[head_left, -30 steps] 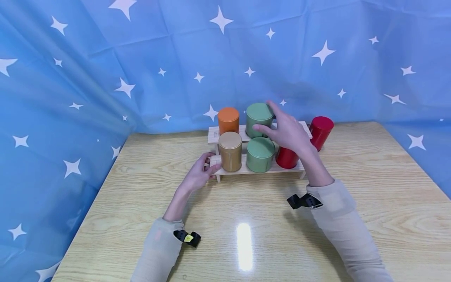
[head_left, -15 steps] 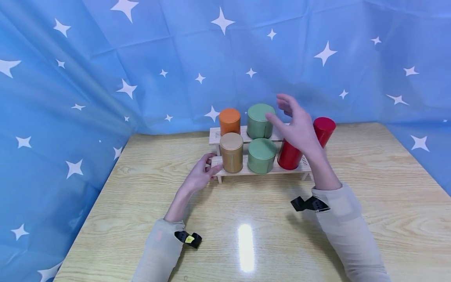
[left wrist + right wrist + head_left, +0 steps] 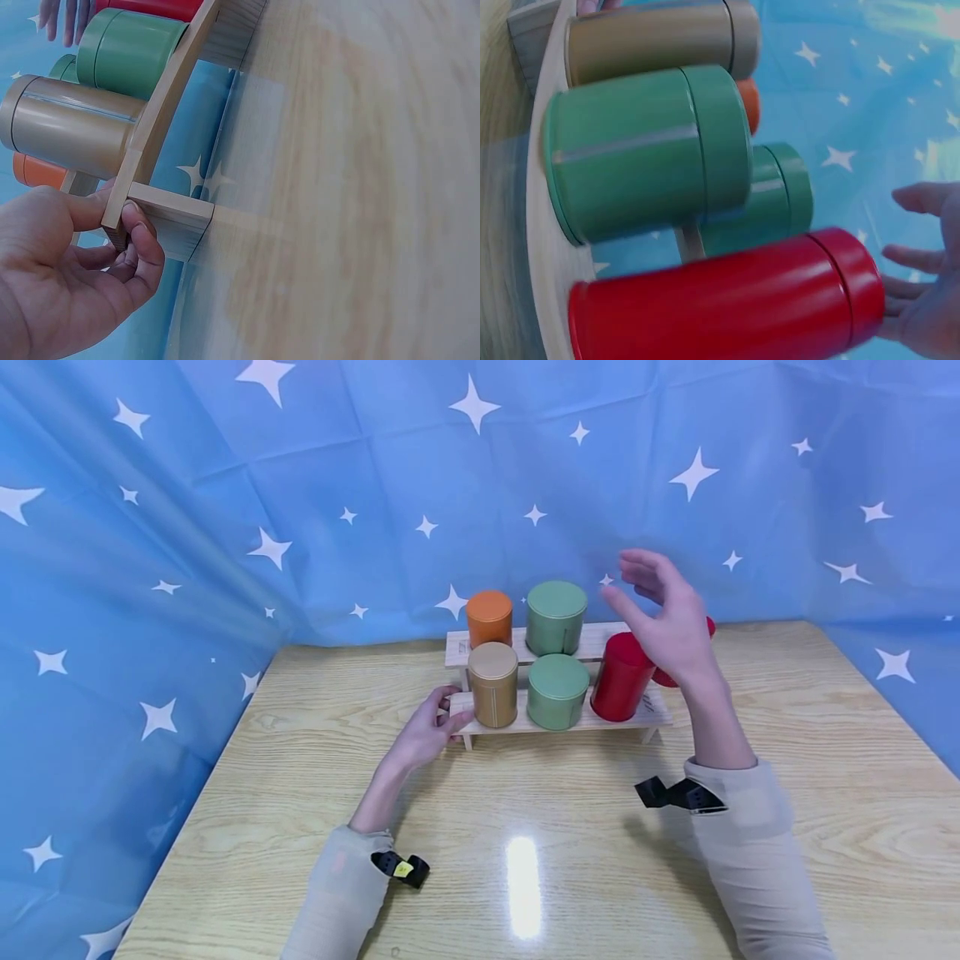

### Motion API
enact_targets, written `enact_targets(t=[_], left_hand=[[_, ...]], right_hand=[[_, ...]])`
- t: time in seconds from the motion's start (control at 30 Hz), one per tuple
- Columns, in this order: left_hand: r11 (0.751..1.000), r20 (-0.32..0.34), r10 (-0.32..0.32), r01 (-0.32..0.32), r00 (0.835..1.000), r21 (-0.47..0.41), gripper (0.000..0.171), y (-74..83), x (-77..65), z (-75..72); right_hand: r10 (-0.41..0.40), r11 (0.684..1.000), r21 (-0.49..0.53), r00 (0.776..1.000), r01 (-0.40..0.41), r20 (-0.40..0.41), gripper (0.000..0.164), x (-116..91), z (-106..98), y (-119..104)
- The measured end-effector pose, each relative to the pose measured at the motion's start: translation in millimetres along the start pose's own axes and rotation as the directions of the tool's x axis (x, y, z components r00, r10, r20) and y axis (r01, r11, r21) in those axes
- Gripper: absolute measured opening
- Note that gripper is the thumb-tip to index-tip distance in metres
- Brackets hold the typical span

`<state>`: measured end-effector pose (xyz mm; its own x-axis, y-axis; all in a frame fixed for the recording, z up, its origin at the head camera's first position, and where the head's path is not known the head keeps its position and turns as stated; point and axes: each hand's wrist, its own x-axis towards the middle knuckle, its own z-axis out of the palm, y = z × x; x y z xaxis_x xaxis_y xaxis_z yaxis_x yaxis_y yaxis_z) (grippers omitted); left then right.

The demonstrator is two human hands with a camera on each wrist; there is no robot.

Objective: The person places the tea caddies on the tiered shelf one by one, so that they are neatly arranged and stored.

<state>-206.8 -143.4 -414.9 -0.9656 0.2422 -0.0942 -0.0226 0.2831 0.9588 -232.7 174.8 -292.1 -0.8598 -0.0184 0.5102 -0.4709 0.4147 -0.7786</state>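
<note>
My left hand (image 3: 418,733) pinches the left end of a two-step wooden rack (image 3: 459,647); in the left wrist view, thumb and fingers curl round the lower board's end. On the lower step stand a gold canister (image 3: 493,689), a green canister (image 3: 557,697) and a red canister (image 3: 622,681). The upper step bears a small orange canister (image 3: 490,622) and another green canister (image 3: 555,625). My right hand (image 3: 671,627) is raised beside the lower step's red canister, fingers loosely bent with nothing in them. It partly hides a second red canister (image 3: 663,678) at the right.
The rack stands toward the back of a wood-grain table (image 3: 480,827). Behind and to the left hangs a blue cloth (image 3: 375,485) with white stars. A bright light reflection (image 3: 523,885) lies on the tabletop.
My right hand has come off the upper green canister and moved right, now partly covering the far red canister. My left hand stays on the rack's end.
</note>
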Motion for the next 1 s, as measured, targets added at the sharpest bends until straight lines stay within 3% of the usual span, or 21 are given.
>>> enact_targets(t=[0.5, 0.8, 1.0], left_hand=[[1.000, 0.000, -0.002, 0.002, 1.000, 0.000, 0.054, -0.1, 1.1, 0.2], [1.000, 0.003, 0.000, 0.000, 1.000, 0.002, 0.053, 0.3, 0.3, 0.7], [1.000, -0.005, 0.004, -0.004, 1.000, -0.002, 0.052, 0.5, -0.2, 0.3]], right_hand=[[0.090, 0.994, -0.051, 0.994, -0.093, -0.056, 0.053, 2, -40, 26], [0.201, 0.970, -0.123, 0.977, -0.208, -0.066, 0.060, 1, -61, 52], [0.236, 0.954, -0.176, 0.970, -0.243, -0.059, 0.063, 1, -68, 65]])
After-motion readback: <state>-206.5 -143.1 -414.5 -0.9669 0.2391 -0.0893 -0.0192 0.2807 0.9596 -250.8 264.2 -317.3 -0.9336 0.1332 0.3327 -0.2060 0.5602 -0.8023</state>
